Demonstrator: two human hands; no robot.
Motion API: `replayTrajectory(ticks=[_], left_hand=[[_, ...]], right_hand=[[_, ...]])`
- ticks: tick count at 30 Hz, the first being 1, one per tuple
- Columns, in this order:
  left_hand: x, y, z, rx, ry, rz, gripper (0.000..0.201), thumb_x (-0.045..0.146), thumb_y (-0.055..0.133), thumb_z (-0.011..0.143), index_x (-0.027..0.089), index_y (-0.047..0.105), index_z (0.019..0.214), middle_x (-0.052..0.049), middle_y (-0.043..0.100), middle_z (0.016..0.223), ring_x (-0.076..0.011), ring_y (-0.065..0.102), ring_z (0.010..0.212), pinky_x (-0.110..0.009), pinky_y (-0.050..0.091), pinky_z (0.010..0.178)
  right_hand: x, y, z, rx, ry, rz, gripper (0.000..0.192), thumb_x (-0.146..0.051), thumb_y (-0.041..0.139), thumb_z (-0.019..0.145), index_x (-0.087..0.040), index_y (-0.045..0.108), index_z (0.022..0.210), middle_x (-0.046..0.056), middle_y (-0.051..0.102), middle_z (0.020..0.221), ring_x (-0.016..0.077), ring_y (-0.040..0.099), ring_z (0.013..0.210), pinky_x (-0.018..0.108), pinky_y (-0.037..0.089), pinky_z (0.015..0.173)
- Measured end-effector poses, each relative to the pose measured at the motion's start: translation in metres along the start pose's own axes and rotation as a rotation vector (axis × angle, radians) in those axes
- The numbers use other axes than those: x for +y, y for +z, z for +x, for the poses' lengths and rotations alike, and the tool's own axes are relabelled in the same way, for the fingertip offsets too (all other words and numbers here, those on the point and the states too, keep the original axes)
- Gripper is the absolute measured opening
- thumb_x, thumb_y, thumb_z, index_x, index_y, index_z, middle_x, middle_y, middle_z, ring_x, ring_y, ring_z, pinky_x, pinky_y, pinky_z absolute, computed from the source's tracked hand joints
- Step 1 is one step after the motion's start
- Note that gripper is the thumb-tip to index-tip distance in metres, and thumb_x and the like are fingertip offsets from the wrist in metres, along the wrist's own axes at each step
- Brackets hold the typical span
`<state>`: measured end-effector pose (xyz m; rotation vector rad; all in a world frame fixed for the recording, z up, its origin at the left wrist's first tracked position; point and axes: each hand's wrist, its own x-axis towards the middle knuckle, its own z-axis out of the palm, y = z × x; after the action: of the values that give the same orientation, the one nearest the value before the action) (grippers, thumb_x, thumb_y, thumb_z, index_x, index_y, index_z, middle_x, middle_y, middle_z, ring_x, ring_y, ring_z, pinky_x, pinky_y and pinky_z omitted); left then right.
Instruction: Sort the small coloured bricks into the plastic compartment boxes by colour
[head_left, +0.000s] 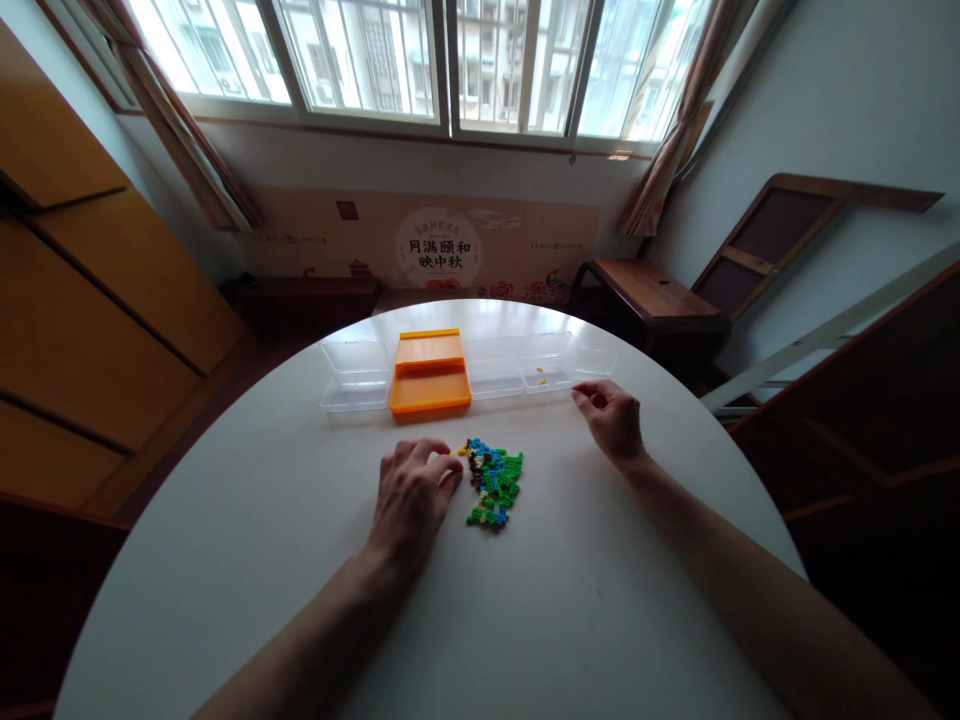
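Observation:
A small pile of toy building bricks (pixel 495 480) in green, blue, brown, yellow and cream lies on the white round table (pixel 570 600). At the pile's left edge is my left hand (pixel 412 485), its fingers bent and apart, the fingertips close to a few yellow bricks. My right hand (pixel 611 420) is farther right, thumb and forefinger pinched together beside the clear plastic boxes. Whatever the pinch holds is too small to make out. Two or so tiny yellow bricks sit in one clear box (pixel 555 382) just left of that hand.
An orange box (pixel 431 408) with its lid raised stands behind the pile. Another clear box (pixel 352 400) is to its left, and a clear box (pixel 495 388) to its right. Beyond the table are a wooden chair (pixel 652 285), a printed cardboard panel (pixel 510 240) and windows.

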<state>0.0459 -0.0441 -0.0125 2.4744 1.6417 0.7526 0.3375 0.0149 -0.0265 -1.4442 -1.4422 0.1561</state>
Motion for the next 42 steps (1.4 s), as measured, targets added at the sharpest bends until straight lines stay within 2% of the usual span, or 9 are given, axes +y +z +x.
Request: replayTrajectory(ticks=[6, 9, 11, 15, 19, 26, 34, 39, 42], left_hand=[[-0.001, 0.001, 0.000, 0.052, 0.029, -0.132, 0.011, 0.021, 0.059, 0.085, 0.023, 0.070, 0.083, -0.004, 0.066, 0.099, -0.0232, 0.053, 0.098, -0.039, 0.036, 0.087], [-0.001, 0.001, 0.003, 0.085, -0.023, -0.376, 0.011, 0.028, 0.061, 0.084, 0.022, 0.071, 0.082, -0.005, 0.066, 0.095, -0.0221, 0.055, 0.096, -0.037, 0.041, 0.086], [0.002, -0.001, 0.005, 0.058, -0.073, -0.599, 0.015, 0.033, 0.063, 0.083, 0.021, 0.071, 0.081, -0.006, 0.065, 0.093, -0.0210, 0.057, 0.093, -0.034, 0.045, 0.082], [0.012, -0.006, 0.008, -0.029, -0.181, -0.985, 0.022, 0.038, 0.067, 0.078, 0.017, 0.069, 0.078, -0.007, 0.063, 0.092, -0.0186, 0.062, 0.083, -0.030, 0.050, 0.073], [0.020, -0.006, 0.008, -0.087, -0.244, -1.166, 0.027, 0.042, 0.073, 0.073, 0.015, 0.069, 0.075, -0.006, 0.062, 0.087, -0.0167, 0.061, 0.078, -0.027, 0.052, 0.069], [0.024, 0.000, 0.007, -0.101, -0.245, -1.176, 0.031, 0.046, 0.072, 0.073, 0.015, 0.070, 0.074, -0.005, 0.063, 0.085, -0.0164, 0.061, 0.077, -0.025, 0.052, 0.068], [0.019, 0.002, 0.006, -0.057, -0.202, -0.995, 0.028, 0.043, 0.065, 0.079, 0.016, 0.070, 0.078, -0.005, 0.065, 0.083, -0.0151, 0.061, 0.074, -0.024, 0.049, 0.068], [0.019, -0.002, 0.007, -0.052, -0.202, -0.921, 0.028, 0.043, 0.063, 0.081, 0.016, 0.069, 0.079, -0.004, 0.066, 0.080, -0.0152, 0.062, 0.071, -0.024, 0.048, 0.065], [0.018, -0.003, 0.007, -0.033, -0.188, -0.885, 0.027, 0.042, 0.062, 0.082, 0.016, 0.069, 0.080, -0.004, 0.067, 0.080, -0.0156, 0.062, 0.071, -0.025, 0.047, 0.064]], right_hand=[[-0.033, 0.011, -0.022, -0.148, -0.165, 0.075, 0.011, -0.025, 0.061, 0.083, -0.018, 0.069, 0.079, 0.001, 0.063, 0.070, 0.0118, 0.051, 0.056, 0.026, 0.045, 0.059], [-0.053, 0.015, -0.038, -0.241, -0.287, 0.113, 0.009, -0.023, 0.062, 0.084, -0.019, 0.069, 0.083, 0.001, 0.063, 0.071, 0.0119, 0.054, 0.059, 0.025, 0.046, 0.060], [-0.066, 0.017, -0.048, -0.289, -0.395, 0.148, 0.007, -0.023, 0.062, 0.085, -0.020, 0.069, 0.086, 0.002, 0.065, 0.076, 0.0126, 0.058, 0.064, 0.025, 0.048, 0.063], [-0.084, 0.019, -0.062, -0.287, -0.566, 0.215, 0.009, -0.028, 0.064, 0.086, -0.020, 0.068, 0.090, 0.004, 0.067, 0.079, 0.0139, 0.061, 0.070, 0.026, 0.049, 0.067], [-0.091, 0.019, -0.067, -0.238, -0.635, 0.209, 0.008, -0.026, 0.062, 0.088, -0.020, 0.067, 0.089, 0.003, 0.066, 0.078, 0.0135, 0.060, 0.069, 0.026, 0.048, 0.067], [-0.092, 0.016, -0.067, -0.200, -0.691, 0.183, 0.009, -0.022, 0.058, 0.089, -0.020, 0.066, 0.086, 0.003, 0.066, 0.074, 0.0132, 0.056, 0.066, 0.027, 0.046, 0.065], [-0.088, 0.019, -0.068, -0.210, -0.657, 0.169, 0.005, -0.021, 0.062, 0.087, -0.021, 0.067, 0.086, 0.002, 0.066, 0.073, 0.0129, 0.056, 0.065, 0.026, 0.046, 0.064], [-0.072, 0.020, -0.057, -0.191, -0.597, 0.148, 0.005, -0.021, 0.062, 0.084, -0.021, 0.067, 0.087, 0.002, 0.067, 0.076, 0.0141, 0.059, 0.070, 0.027, 0.048, 0.066], [-0.054, 0.016, -0.040, -0.142, -0.501, 0.102, 0.008, -0.019, 0.060, 0.084, -0.021, 0.068, 0.086, 0.002, 0.065, 0.075, 0.0141, 0.058, 0.067, 0.028, 0.048, 0.066]])
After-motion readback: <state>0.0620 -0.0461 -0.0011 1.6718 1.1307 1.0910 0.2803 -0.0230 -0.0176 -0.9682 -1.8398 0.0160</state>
